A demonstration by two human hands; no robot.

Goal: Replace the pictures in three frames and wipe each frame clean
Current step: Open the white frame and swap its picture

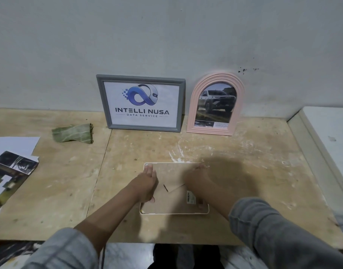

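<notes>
Both hands rest on the face-down frame.

Both hands on a face-down frame

The left hand lies flat along the left edge of the white frame on the counter; the blurred right hand is at its right side. Beyond them, a grey frame and pink frame lean on the wall; a cloth lies far left.
</notes>
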